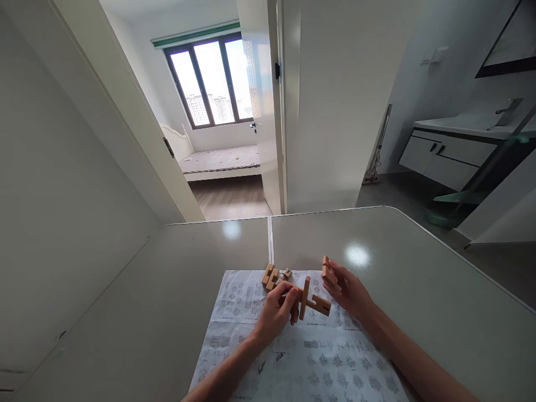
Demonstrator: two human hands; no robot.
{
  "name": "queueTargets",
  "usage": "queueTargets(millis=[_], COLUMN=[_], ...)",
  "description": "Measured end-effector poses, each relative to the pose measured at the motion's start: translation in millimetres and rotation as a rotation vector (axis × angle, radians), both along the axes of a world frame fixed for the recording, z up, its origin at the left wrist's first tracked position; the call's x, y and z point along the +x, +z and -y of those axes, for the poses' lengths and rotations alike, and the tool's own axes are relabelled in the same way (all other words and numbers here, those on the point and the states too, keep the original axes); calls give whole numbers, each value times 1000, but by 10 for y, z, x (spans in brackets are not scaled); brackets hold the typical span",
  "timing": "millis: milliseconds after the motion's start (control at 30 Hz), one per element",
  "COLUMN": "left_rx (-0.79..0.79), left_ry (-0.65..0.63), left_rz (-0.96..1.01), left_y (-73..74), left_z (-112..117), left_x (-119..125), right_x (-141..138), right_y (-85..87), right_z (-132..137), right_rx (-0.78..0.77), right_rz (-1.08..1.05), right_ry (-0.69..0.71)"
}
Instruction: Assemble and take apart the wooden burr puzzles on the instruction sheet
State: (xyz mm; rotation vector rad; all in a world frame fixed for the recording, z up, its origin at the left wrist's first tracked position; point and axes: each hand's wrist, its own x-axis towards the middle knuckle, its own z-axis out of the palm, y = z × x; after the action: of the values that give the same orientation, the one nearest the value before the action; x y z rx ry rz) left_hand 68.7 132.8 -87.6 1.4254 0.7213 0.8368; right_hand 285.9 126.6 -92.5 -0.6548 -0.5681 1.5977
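Observation:
My left hand (280, 308) is closed around one end of a few joined wooden puzzle pieces (320, 305). One of them stands crosswise, and another, notched and with a dark mark, sticks out to the right. My right hand (348, 290) grips a separate notched wooden puzzle piece (328, 272), held up a short way from the joined ones. Behind my left hand, several loose wooden blocks (268, 274) with cut-outs lie at the top of a printed instruction sheet (234, 304). My left fingers hide part of the joined pieces.
The sheet, printed with small diagrams, lies on a glossy pale table (176, 285) with a seam down its middle. Past its far edge are an open door (262, 106) and a bed (221, 159). A washbasin cabinet (448, 156) stands at the right.

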Motion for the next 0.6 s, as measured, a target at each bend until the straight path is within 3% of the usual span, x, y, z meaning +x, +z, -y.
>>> queueTargets(millis=[267, 600], left_rx=[-2, 5], left_ry=[-10, -22], left_rz=[-35, -48], left_y=[-26, -57], left_z=[12, 14], left_x=[-2, 2], right_x=[-82, -131], right_y=[17, -86], right_z=[71, 52], right_rx=[-43, 72], right_rz=[37, 92], right_ry=[53, 165])
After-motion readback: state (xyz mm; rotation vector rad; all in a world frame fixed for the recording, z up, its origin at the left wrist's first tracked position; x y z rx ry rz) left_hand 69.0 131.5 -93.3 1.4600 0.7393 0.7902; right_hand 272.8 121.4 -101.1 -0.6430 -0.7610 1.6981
